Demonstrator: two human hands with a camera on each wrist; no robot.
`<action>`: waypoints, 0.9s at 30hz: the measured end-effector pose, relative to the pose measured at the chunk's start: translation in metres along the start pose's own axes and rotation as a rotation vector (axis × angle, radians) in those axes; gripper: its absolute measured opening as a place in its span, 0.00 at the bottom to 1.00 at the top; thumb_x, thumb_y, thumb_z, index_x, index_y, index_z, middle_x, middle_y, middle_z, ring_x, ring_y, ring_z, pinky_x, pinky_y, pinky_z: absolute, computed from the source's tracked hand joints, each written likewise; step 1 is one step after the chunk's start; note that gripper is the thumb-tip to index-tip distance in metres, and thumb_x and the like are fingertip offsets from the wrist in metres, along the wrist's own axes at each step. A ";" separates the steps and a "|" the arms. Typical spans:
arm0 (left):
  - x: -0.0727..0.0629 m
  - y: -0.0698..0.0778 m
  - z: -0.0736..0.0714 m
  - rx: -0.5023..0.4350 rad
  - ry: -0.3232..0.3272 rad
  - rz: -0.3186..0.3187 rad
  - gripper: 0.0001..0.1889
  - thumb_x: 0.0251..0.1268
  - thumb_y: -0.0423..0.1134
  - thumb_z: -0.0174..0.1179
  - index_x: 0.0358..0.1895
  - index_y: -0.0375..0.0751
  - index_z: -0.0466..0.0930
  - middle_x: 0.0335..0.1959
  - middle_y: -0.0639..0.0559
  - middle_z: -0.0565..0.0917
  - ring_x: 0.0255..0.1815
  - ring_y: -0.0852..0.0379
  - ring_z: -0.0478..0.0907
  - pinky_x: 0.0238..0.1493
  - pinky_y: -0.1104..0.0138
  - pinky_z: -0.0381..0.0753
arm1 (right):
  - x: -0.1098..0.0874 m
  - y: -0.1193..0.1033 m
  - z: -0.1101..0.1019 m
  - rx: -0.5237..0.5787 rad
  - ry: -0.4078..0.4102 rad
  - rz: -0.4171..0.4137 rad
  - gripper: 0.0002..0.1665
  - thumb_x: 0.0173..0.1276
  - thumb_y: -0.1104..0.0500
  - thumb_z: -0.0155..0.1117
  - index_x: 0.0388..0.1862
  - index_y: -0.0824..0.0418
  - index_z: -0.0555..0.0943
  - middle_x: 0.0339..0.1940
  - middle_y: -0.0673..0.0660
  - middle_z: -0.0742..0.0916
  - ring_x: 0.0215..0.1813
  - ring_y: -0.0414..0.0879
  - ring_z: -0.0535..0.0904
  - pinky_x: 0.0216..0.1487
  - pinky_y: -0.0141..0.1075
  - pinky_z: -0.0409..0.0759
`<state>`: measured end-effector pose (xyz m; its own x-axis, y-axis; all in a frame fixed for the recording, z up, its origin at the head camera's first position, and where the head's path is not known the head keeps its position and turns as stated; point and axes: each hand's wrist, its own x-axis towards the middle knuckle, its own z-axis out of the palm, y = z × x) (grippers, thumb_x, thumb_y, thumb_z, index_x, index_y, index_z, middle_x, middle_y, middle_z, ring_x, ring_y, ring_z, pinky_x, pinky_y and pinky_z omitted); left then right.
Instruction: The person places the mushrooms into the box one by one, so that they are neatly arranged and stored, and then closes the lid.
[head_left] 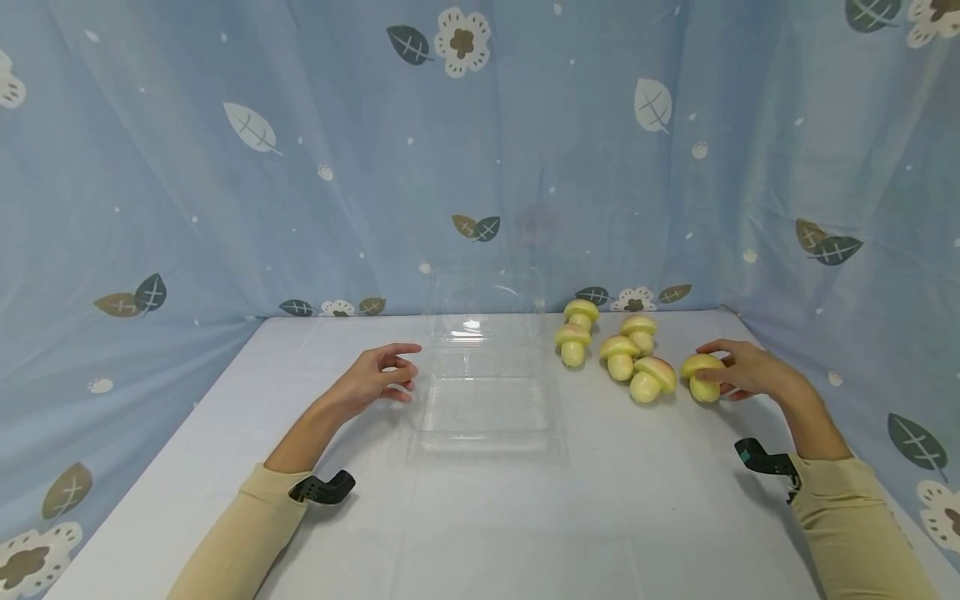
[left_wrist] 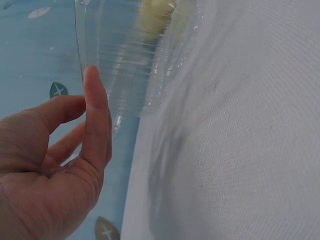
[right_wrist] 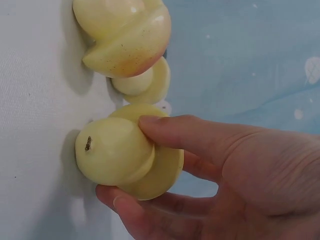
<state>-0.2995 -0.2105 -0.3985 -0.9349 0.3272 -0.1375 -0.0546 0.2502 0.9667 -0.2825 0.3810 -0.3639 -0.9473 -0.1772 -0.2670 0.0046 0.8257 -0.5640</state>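
The right hand (head_left: 750,371) has its grip closed round a smooth, pale yellow plastic mushroom (head_left: 702,377) lying on the white cloth-covered table (head_left: 525,517). The left hand (head_left: 375,379) rests open beside an empty clear plastic clamshell box (head_left: 483,400).

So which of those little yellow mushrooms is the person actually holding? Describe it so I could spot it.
Start at the clear box in the middle of the white table, then look right to the cluster of mushrooms. The held mushroom lies at the far right end of that cluster. It alone has the right hand curled around its cap; the other five lie untouched.
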 end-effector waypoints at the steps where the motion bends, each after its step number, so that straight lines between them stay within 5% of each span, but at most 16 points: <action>1: 0.000 0.000 0.000 -0.003 0.003 -0.002 0.32 0.68 0.37 0.62 0.74 0.40 0.62 0.46 0.45 0.75 0.37 0.55 0.81 0.40 0.62 0.88 | 0.000 0.000 0.000 0.003 0.000 -0.001 0.43 0.72 0.47 0.61 0.71 0.74 0.59 0.56 0.80 0.76 0.37 0.47 0.83 0.36 0.41 0.86; 15: -0.001 0.000 0.001 -0.049 -0.011 -0.014 0.31 0.70 0.35 0.60 0.74 0.41 0.62 0.47 0.46 0.74 0.37 0.56 0.81 0.39 0.64 0.88 | 0.001 0.001 0.003 0.041 0.013 -0.005 0.42 0.73 0.49 0.61 0.72 0.74 0.58 0.44 0.67 0.82 0.33 0.48 0.81 0.34 0.40 0.86; 27: 0.000 -0.005 0.001 -0.080 -0.014 -0.003 0.30 0.70 0.37 0.60 0.73 0.43 0.63 0.44 0.48 0.75 0.37 0.56 0.81 0.37 0.65 0.88 | 0.003 0.002 0.003 0.054 0.010 -0.004 0.42 0.73 0.48 0.60 0.72 0.74 0.58 0.42 0.66 0.83 0.34 0.48 0.82 0.33 0.40 0.86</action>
<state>-0.2991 -0.2112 -0.4036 -0.9297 0.3394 -0.1431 -0.0861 0.1774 0.9804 -0.2840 0.3807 -0.3683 -0.9504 -0.1751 -0.2572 0.0177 0.7950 -0.6063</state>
